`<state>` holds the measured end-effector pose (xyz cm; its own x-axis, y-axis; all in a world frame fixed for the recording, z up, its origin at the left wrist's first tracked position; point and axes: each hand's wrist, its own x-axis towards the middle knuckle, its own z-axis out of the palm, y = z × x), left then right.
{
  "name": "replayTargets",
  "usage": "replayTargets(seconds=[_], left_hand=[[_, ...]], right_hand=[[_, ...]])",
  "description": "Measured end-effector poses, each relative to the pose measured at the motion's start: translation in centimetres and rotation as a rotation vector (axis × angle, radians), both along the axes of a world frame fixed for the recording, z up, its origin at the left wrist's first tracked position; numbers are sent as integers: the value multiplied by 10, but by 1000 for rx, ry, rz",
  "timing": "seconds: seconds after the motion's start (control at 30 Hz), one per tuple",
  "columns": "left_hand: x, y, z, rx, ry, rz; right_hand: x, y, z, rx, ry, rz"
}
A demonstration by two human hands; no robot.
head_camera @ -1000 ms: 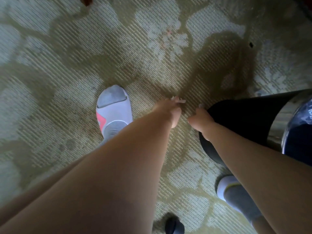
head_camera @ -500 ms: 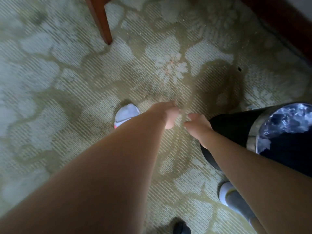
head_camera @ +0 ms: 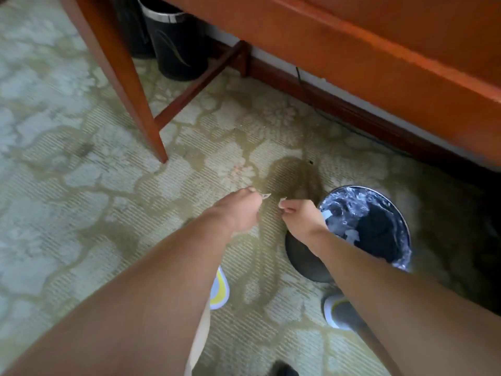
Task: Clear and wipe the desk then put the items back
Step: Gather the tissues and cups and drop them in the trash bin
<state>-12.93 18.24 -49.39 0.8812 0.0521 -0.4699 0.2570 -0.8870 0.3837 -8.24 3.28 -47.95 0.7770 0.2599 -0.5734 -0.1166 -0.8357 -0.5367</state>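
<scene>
Pinching a pale scrap (head_camera: 266, 196) in left hand (head_camera: 235, 213), a second scrap (head_camera: 283, 198) in right hand (head_camera: 303, 221), close together above the carpet (head_camera: 81, 185). Just beside right hand, lined bin (head_camera: 303, 259); farther off, desk leg (head_camera: 127, 85) and black bin (head_camera: 176, 44) beneath the desk (head_camera: 379, 50).

Room with floral carpet (head_camera: 70, 175), wooden desk (head_camera: 352, 50)

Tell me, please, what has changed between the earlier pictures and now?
The view has tilted up: a desk leg and a second bin come into sight, and the lined bin now shows its open mouth. The left shoe has drawn back under the forearm. Unchanged: left hand and right hand stay close together beside the lined bin, each pinching a pale scrap.
</scene>
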Motion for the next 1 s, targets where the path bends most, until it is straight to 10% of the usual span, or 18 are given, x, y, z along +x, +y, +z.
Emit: replayTargets(seconds=[0.4,1.0], left_hand=[[29,-131,32,-238,-50,-94],[84,-172,61,-189,142,-202]], right_hand=[[6,-154,39,-18,-117,-332],[58,-184,62,-37,86,-221]])
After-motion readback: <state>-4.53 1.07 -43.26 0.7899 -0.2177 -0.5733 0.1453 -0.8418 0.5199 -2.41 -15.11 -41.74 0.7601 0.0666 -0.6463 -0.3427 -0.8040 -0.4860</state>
